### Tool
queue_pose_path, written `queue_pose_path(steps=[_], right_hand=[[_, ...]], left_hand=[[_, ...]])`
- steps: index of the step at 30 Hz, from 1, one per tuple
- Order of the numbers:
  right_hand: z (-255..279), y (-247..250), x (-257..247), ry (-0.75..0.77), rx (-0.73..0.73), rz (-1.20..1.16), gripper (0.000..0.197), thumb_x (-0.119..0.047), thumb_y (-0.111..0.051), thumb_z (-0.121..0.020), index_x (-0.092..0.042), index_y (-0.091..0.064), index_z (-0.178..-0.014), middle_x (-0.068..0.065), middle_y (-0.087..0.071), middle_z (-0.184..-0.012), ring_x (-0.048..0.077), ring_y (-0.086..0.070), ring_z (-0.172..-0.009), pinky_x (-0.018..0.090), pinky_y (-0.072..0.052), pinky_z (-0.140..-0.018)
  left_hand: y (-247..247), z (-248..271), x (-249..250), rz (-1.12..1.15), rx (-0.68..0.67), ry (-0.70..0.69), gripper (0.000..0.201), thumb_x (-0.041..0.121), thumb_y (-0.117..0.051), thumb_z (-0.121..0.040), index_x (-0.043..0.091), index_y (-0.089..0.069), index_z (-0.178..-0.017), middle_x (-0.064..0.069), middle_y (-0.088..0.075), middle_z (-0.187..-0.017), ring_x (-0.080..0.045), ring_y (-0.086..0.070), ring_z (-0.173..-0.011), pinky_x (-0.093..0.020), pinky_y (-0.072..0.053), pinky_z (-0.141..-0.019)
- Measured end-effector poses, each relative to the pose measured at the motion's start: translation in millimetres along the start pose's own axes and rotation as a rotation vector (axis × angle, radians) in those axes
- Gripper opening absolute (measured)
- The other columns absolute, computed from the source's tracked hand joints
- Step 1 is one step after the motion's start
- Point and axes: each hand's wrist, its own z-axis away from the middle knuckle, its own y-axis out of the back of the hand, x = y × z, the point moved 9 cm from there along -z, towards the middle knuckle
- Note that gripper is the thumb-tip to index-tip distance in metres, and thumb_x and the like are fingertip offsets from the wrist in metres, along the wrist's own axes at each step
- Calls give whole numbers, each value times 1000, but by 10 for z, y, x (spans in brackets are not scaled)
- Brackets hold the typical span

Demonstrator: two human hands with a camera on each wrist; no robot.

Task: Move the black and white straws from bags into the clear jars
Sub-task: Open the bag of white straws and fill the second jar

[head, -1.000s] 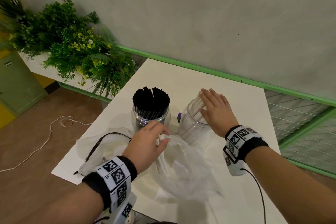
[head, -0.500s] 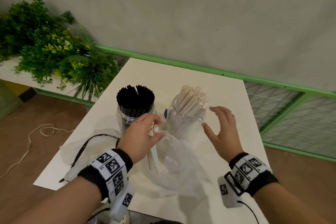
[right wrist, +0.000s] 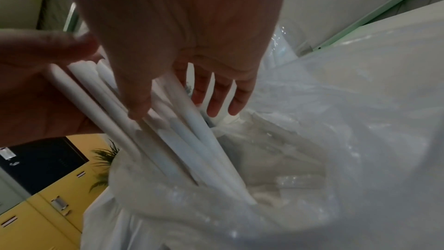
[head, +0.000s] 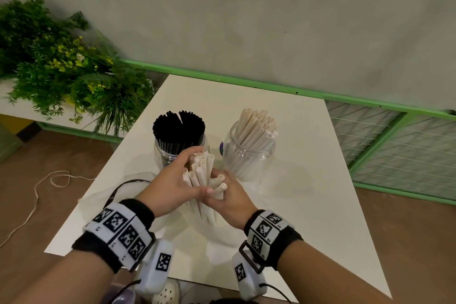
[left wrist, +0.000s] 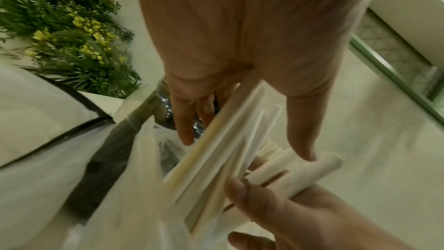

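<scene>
Both hands, left hand (head: 172, 185) and right hand (head: 228, 198), clasp a white straw bundle (head: 203, 173) half-out of its bag (right wrist: 312, 140). Beyond them, black jar (head: 179, 145) looks full, white jar (head: 249, 155) partly filled: nearly done.

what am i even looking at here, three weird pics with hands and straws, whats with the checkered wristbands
No machine here: a person is working with two bare hands. The checkered bands are worn on both wrists, beside small cameras.

The wide picture comes from a camera on the person's head, looking down at a white table. The other two come from the wrist cameras, looking along each hand, so the palms fill the frame.

On the table stand two clear jars: the left jar is packed with black straws, the right jar holds white straws. Nearer the person lies a crumpled clear plastic bag.

The left hand and the right hand together have a grip on a bundle of white straws, whose lower ends are still in the bag.
</scene>
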Motion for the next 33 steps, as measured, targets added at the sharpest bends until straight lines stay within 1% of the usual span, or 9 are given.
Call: queue_pose_path(steps=[3, 7, 10, 14, 17, 22, 25, 27, 33], right_hand=[[2, -1, -93, 20, 10, -26, 52, -48, -60, -79, -21, -57, -124, -25, -51, -110, 14, -48, -118, 38, -43, -101], [-37, -82, -167, 19, -1, 19, 60, -48, -70, -69, -26, -54, -123, -8, -56, -113, 13, -53, -111, 41, -47, -95], [-60, -75, -193, 27, 2, 82, 51, -43, -69, -74, -28, -54, -121, -3, -60, -111, 16, -57, -105, 43, -49, -90], [-20, 0, -176, -13, -30, 26, 33, -25, -60, -74, -18, -62, -106, 3, -67, -101, 19, -64, -93, 46, -51, -83], [6, 44, -187, -35, -54, 21, 31, -27, -60, -75, -12, -65, -101, 4, -69, -97, 20, -64, -90, 42, -52, -82], [9, 177, -227, -17, -28, 0, 14, -16, -65, -89, -6, -67, -99, 5, -70, -91, 14, -63, -81, 27, -50, -73], [38, 270, -222, -27, 8, -40, 20, -16, -66, -90, -5, -67, -106, 10, -71, -99, 19, -65, -92, 31, -50, -81], [77, 316, -202, -42, 35, -61, 19, -13, -67, -88, -3, -68, -104, 13, -71, -98, 13, -64, -86, 27, -50, -78], [201, 410, -226, -47, 155, -106, 18, -14, -65, -89, -18, -63, -107, -3, -70, -94, 1, -62, -84, 15, -46, -72]], left_hand=[[69, 19, -85, 66, 78, 16, 80, 22, -82, -70, 38, -39, -135, 14, -58, -123, 3, -59, -106, -21, -47, -93], [46, 28, -65, 127, 169, 14, 54, 9, -73, -80, 30, -50, -124, 7, -64, -109, 2, -62, -93, -10, -48, -77], [-28, 21, -11, 173, 165, 9, 51, 11, -72, -81, 29, -51, -124, 8, -64, -109, 6, -62, -92, -9, -47, -76], [-74, 25, -43, 158, 18, 18, 67, 16, -76, -79, 38, -42, -133, 16, -57, -123, 5, -57, -110, -18, -45, -93], [-69, 45, -63, 84, -29, 11, 71, 7, -72, -81, 41, -40, -134, 14, -56, -127, 3, -55, -114, -23, -44, -99], [43, 82, 35, 49, 102, -60, 37, 6, -66, -85, 33, -61, -109, 17, -68, -103, 0, -62, -98, -14, -46, -83], [2, 96, 80, 64, 117, -92, 25, 11, -67, -86, 31, -64, -100, 13, -69, -97, -3, -64, -92, -13, -47, -79], [-36, 99, 109, 69, 118, -111, 21, 13, -68, -85, 30, -64, -97, 12, -70, -94, -3, -63, -89, -13, -46, -77], [-114, 84, 171, 51, 111, -136, 13, 15, -64, -89, 26, -62, -97, 9, -68, -91, -6, -63, -88, -21, -48, -78]])
